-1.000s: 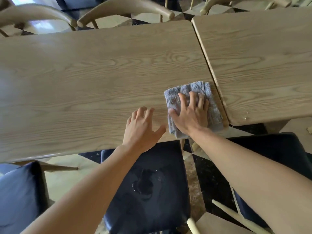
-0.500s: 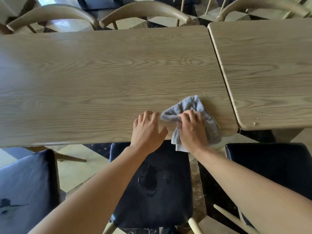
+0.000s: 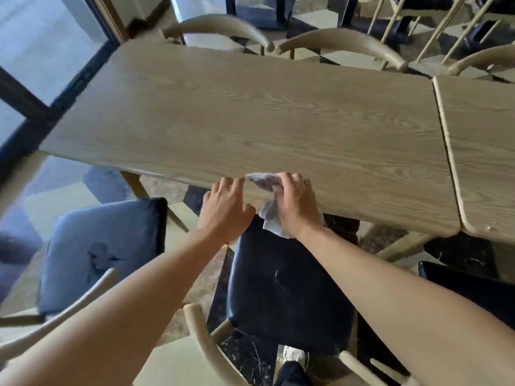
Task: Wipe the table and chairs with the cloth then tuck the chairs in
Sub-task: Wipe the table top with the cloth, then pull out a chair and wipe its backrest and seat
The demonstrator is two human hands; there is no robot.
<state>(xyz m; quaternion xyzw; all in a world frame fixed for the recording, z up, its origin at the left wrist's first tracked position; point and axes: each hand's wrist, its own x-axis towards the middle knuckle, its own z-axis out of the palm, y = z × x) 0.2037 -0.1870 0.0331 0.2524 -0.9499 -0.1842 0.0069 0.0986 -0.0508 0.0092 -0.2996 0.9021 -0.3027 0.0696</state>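
The long wooden table point(image 3: 250, 115) fills the middle of the view. At its near edge my right hand point(image 3: 296, 204) grips the bunched grey cloth point(image 3: 269, 215), part of which hangs over the edge. My left hand point(image 3: 224, 208) rests flat on the near edge beside it, fingers spread, touching the cloth's tip. Under my hands stands a chair with a black seat point(image 3: 287, 282), pulled out from the table. A second chair with a dark blue cushion point(image 3: 100, 252) stands to the left, also pulled out.
A second wooden table point(image 3: 485, 151) abuts on the right. Curved wooden chair backs point(image 3: 342, 45) line the far side. A window frame point(image 3: 25, 98) is at the left. My shoe point(image 3: 292, 355) shows on the checkered floor below.
My right hand has dragged the cloth back to the near edge and bunched it up, part now hanging off. The view has swung left and pulled back.
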